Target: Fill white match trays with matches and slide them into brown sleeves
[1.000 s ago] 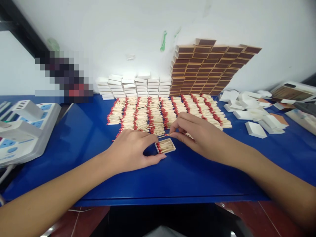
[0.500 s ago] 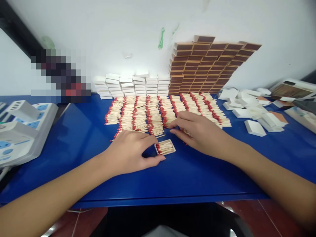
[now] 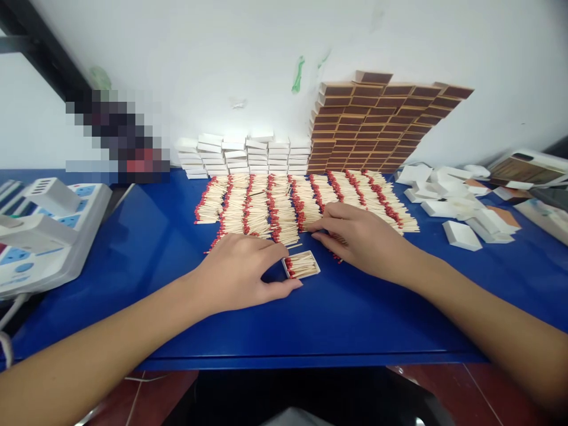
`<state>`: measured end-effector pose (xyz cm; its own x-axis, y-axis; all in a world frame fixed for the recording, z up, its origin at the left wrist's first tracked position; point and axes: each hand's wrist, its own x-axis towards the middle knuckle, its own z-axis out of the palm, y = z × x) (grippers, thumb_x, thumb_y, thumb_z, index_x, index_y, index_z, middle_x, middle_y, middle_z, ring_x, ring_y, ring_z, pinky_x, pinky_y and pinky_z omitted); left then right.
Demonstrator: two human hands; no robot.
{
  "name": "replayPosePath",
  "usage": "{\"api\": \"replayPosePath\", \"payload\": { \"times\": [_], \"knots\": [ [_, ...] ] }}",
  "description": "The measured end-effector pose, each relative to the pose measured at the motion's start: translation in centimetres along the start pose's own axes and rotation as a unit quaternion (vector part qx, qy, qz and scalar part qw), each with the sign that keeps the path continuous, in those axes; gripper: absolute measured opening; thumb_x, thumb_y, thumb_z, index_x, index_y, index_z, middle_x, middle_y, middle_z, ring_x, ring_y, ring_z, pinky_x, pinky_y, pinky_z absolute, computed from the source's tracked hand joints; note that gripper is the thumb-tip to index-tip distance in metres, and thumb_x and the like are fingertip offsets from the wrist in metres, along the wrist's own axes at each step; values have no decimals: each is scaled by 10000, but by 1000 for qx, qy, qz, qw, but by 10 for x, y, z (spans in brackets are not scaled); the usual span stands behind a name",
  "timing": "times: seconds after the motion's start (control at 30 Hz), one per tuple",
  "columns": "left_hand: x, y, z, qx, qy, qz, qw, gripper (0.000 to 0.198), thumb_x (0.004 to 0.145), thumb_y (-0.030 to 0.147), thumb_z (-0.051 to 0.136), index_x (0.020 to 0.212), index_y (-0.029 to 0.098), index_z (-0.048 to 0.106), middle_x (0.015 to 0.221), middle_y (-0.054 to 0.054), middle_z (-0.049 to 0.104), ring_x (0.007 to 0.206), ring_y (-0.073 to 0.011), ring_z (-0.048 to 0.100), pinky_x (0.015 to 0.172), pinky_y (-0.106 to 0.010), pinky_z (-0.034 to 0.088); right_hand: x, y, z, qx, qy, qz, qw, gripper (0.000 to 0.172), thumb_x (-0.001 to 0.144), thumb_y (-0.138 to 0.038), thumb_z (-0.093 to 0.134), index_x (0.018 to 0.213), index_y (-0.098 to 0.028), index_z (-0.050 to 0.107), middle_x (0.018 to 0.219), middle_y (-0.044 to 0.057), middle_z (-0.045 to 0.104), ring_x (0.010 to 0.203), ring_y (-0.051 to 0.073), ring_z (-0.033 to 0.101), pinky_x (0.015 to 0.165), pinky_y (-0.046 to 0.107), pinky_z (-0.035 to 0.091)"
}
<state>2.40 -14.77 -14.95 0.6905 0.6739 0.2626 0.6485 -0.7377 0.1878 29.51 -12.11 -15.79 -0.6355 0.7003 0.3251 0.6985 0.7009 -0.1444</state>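
Observation:
A small white matchbox tray (image 3: 318, 266) filled with red-headed matches (image 3: 302, 265) lies on the blue table. My left hand (image 3: 242, 269) rests at its left, index finger at the upper left corner and thumb along the lower edge, the two bracketing the tray. My right hand (image 3: 361, 236) is over the near edge of the match rows, fingers bent, with a small gap between thumb and index tips. No match shows between those tips. Matches (image 3: 339, 238) show between its index finger and thumb, and red heads peek out below. Rows of loose matches (image 3: 284, 207) spread behind both hands.
White trays (image 3: 248, 157) are stacked against the wall beside a tall stack of brown-sided matchboxes (image 3: 364, 127). Loose white trays (image 3: 461, 235) lie in a heap at the right. A power strip (image 3: 84, 254) with plugged-in adapters stands on the left.
The whole view has shifted slightly right. Both hands and the tray keep nearly the same places on the table.

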Motion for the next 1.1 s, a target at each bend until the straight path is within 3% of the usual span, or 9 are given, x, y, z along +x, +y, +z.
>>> {"api": "replayPosePath", "payload": {
  "times": [0.27, 0.67, 1.1],
  "knots": [
    [-1, -1, 1, -4, 4, 7, 1000, 383, 913, 568, 684, 952, 198, 773, 676, 4, 705, 576, -145, 632, 556, -267, 389, -1, 1, 0, -29, -4, 0, 1000, 267, 1062, -241, 496, 1125, -210, 754, 868, 65, 567, 808, 215, 572, 678, 333, 432],
    [0, -1, 2, -14, 3, 1, 1000, 382, 907, 559, 694, 964, 191, 781, 680, -5, 706, 589, -155, 647, 562, -268, 405, 1, 1, 2, 15, -6, 18, 1000, 176, 1048, -267, 549, 947, -192, 672, 930, 73, 623, 819, 209, 614, 708, 347, 479],
    [0, -1, 1, -11, -8, -1, 1000, 367, 911, 548, 694, 971, 196, 777, 683, 0, 700, 588, -153, 638, 561, -273, 400, 0, -4, -5, 24, -23, 18, 999, 178, 1082, -290, 488, 987, -204, 611, 994, 80, 614, 874, 221, 629, 750, 354, 499]
  ]
}}
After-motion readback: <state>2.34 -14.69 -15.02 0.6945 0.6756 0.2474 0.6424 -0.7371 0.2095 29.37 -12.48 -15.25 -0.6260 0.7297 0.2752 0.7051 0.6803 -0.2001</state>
